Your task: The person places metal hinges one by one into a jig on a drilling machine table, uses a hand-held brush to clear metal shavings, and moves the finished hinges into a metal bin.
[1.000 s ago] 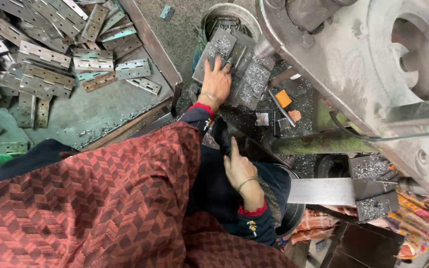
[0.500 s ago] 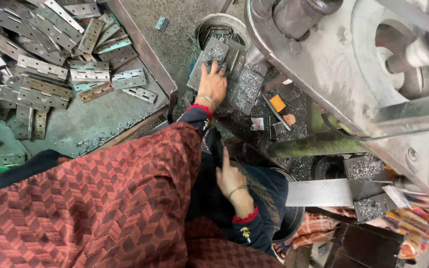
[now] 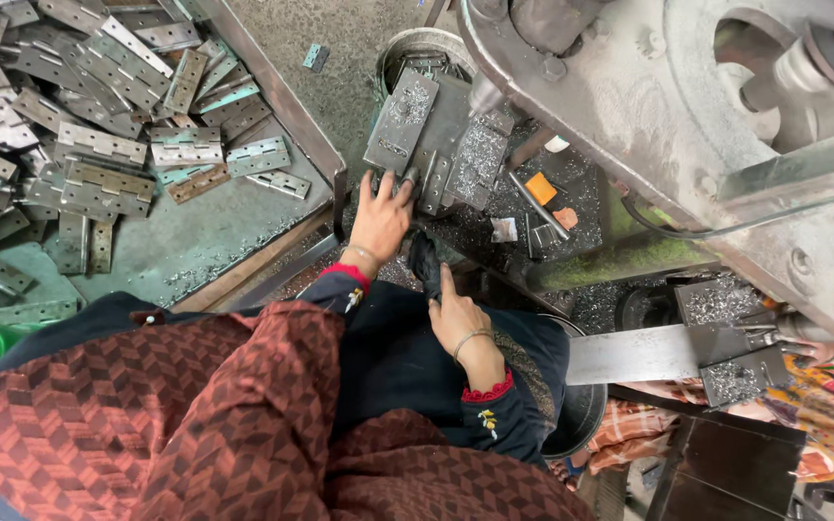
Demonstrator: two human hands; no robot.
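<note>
The person's left hand [image 3: 381,214] reaches forward with its fingers spread and curled over the near edge of a grey metal plate [image 3: 403,123] that lies on the press bed [image 3: 494,198]. The fingertips touch that edge, but whether they actually clamp the plate or only rest on it cannot be told. Just beyond the fingers, further plates and a hinge-shaped piece [image 3: 478,154] lie tilted against one another, dusted with metal filings. To the right of this hand, a steel pin [image 3: 538,205] and a small orange block [image 3: 541,187] sit among the filings.

The right hand [image 3: 459,318] is nearer the body, below and to the right of the left one, and rests on dark blue cloth over the lap. Its index finger is stretched forward and the other fingers are loosely folded; it holds nothing.

Well to the left of both hands, a tray [image 3: 272,87] holds a heap of hinges [image 3: 118,145].
</note>
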